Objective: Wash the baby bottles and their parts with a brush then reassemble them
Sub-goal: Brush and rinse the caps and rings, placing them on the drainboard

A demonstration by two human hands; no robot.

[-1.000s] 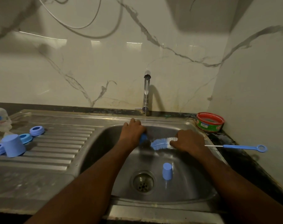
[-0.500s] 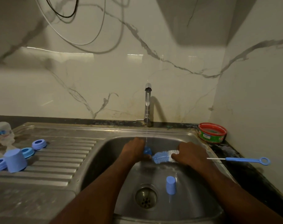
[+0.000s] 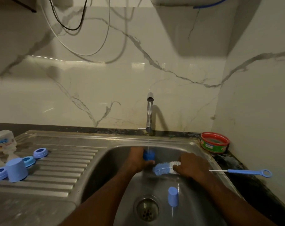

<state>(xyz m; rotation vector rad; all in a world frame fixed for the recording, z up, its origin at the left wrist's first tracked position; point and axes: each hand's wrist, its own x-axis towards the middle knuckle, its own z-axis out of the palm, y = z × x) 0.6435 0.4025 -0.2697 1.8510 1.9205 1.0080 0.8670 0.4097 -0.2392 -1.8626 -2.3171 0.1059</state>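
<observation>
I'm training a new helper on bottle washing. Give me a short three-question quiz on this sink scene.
1. True or false: the stream from the tap falls on the blue cap in the left hand.
2. What does the right hand hold? A) bottle brush B) sponge C) thin brush
3. Fill in: the loose blue cap stands in the sink beside the ____.

Key: 1 true; 2 A, the bottle brush; 3 drain.

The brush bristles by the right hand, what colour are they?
Blue at the tip, white nearer the hand, on the brush, head view.
</observation>
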